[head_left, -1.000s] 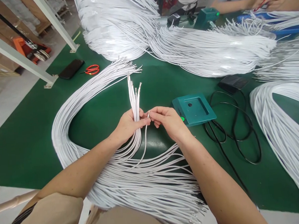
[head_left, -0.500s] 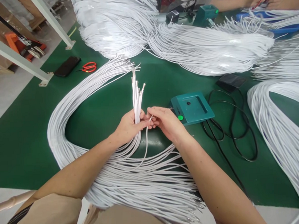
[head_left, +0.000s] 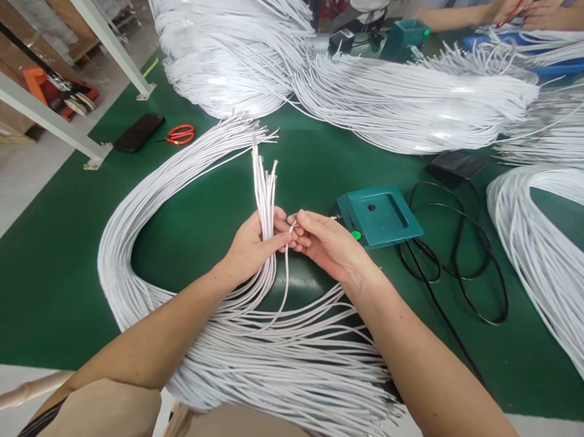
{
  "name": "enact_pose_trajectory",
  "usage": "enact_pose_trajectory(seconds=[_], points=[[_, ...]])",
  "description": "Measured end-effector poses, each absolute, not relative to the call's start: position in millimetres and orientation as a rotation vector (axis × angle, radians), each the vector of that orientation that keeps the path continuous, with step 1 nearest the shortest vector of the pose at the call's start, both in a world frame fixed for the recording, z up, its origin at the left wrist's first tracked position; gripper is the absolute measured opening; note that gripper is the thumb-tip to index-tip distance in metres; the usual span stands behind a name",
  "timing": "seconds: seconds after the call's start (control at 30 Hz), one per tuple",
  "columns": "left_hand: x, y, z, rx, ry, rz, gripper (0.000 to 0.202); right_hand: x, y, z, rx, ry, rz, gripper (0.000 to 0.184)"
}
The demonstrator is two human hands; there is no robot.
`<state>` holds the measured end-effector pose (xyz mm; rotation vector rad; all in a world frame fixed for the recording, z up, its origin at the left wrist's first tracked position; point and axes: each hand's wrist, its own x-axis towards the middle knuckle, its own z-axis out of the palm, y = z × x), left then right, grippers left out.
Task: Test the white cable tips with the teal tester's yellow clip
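Observation:
My left hand (head_left: 252, 247) is closed around a small upright bunch of white cables (head_left: 264, 187), their stripped ends pointing away from me. My right hand (head_left: 325, 243) pinches the end of a single white cable (head_left: 285, 271) right beside the left thumb. Both hands hover over a fan of loose white cables (head_left: 289, 355) that spreads across the green table (head_left: 45, 283) toward my lap. A teal box with a green button (head_left: 378, 215) sits just right of my right hand.
Large coils of white cable (head_left: 413, 101) fill the back and right of the table. A black cord (head_left: 451, 262) loops beside the teal box. Red scissors (head_left: 180, 134) and a black phone (head_left: 138, 133) lie at the far left. Another person's hands (head_left: 520, 4) work at the back right.
My right hand has brought the single cable's end closer to the bunch held in my left hand. The bunch has stayed upright in the same place.

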<state>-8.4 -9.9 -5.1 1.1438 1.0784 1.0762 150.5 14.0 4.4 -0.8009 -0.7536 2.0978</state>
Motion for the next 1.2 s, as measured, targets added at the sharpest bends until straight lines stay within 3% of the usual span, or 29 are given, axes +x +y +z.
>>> enact_pose_trajectory(seconds=[0.27, 0.43, 0.57, 0.63, 0.77, 0.87, 1.0, 1.2], points=[[-11.7, -8.2, -7.6, 1.183, 1.040, 1.077, 0.048, 150.7, 12.7, 5.3, -0.915, -0.868, 1.952, 0.022], [-13.6, -8.8, -6.5, 1.230, 1.038, 1.049, 0.036, 146.3, 8.3, 14.9, -1.084, -1.076, 1.671, 0.028], [-13.3, -9.1, -4.6, 1.160, 1.043, 1.046, 0.034, 143.7, 6.3, 12.4, -1.193, -1.297, 1.448, 0.018], [-12.7, -8.3, -3.8, 1.054, 1.021, 1.055, 0.036, 143.3, 5.4, 8.3, -1.244, -1.510, 1.171, 0.014], [-12.8, -4.9, -3.3, 0.833, 0.976, 1.032, 0.036, 146.7, 5.2, 3.9, -1.199, -2.122, 0.332, 0.027], [-13.9, -1.7, -4.5, 0.786, 0.989, 1.010, 0.037, 154.6, 9.5, 5.7, -1.128, -2.392, -0.003, 0.030], [-14.3, 1.1, -8.8, 0.851, 1.086, 0.990, 0.041, 168.2, 20.3, 6.1, -1.307, -2.441, -0.123, 0.018], [-14.2, 1.9, -17.1, 0.972, 1.103, 1.010, 0.037, 178.6, 26.3, 3.3, -1.395, -2.578, -0.079, 0.022]])
